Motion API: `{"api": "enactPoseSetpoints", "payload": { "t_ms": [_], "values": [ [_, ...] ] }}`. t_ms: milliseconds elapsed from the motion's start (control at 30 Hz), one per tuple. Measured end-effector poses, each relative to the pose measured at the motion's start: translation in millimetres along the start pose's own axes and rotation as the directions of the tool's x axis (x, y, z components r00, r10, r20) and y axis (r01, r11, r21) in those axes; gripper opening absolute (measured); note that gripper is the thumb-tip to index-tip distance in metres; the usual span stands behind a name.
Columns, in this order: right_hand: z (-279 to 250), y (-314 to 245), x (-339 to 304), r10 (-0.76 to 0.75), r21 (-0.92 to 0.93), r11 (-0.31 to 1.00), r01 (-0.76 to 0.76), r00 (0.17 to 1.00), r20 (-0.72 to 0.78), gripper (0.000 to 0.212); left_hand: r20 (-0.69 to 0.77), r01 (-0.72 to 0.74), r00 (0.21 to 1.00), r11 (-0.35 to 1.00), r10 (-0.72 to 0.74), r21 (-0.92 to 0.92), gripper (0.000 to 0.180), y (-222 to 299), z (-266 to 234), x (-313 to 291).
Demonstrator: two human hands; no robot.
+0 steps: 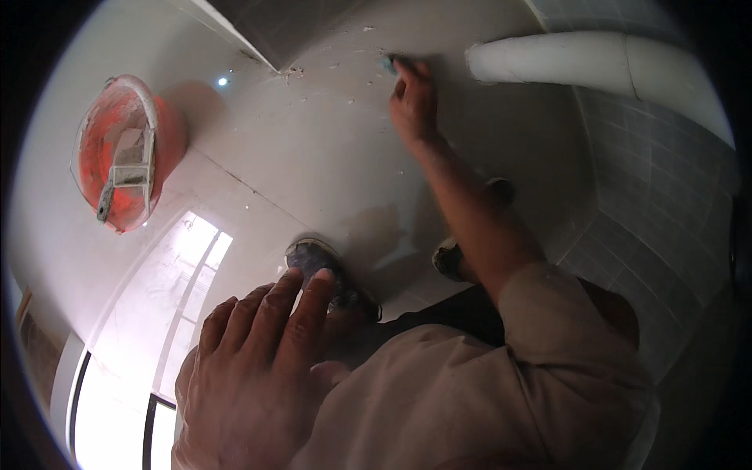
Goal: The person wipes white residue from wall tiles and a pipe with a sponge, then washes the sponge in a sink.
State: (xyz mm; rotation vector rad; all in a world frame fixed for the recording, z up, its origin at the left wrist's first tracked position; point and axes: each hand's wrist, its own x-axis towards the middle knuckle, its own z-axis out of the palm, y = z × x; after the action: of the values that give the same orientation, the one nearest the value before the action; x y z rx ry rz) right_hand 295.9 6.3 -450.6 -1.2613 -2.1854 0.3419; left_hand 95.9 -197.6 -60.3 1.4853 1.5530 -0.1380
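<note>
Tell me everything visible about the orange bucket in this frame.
The orange bucket sits on the pale floor at upper left, apart from both hands. It looks like plastic, round, its inside and rim smeared with whitish plaster-like residue. A pale handle arches over its rim. A flat-bladed tool, also caked in white, lies inside it, its handle reaching the lower rim.

small blue-green thing [388,63] mostly hidden by right hand [413,98], blurred, kind unclear

Small blue-green pad [388,63], partly hidden under fingers, pressed flat on pale floor nr white pipe.
</note>
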Motion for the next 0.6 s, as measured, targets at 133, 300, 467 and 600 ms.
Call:
{"api": "enactPoseSetpoints", "payload": {
  "t_ms": [133,300,467,600],
  "values": [
    [24.6,68.1,103.0,-0.142,-0.209,0.975,0.079,0.941,-0.307,0.025,-0.021,0.053,0.998,0.999,-0.053,-0.005,0.080,-0.4,2.0,-5.4],
    [69.2,85.5,115.7,-0.120,-0.010,0.993,0.121,0.971,-0.205,0.027,-0.083,0.165,0.983,0.986,-0.164,-0.003,0.080,4.6,-0.1,-4.4],
    [69.6,-33.9,46.3,-0.293,0.258,0.925,0.278,0.956,0.022,0.041,-0.072,0.131,0.989,0.991,-0.133,-0.022,0.080,0.3,1.7,-2.6],
    [14.5,80.9,92.9,-0.051,0.170,0.983,0.072,0.991,-0.122,0.032,-0.029,0.150,0.988,0.988,-0.152,-0.041,0.078,2.2,-0.4,-4.5]
  ]
}}
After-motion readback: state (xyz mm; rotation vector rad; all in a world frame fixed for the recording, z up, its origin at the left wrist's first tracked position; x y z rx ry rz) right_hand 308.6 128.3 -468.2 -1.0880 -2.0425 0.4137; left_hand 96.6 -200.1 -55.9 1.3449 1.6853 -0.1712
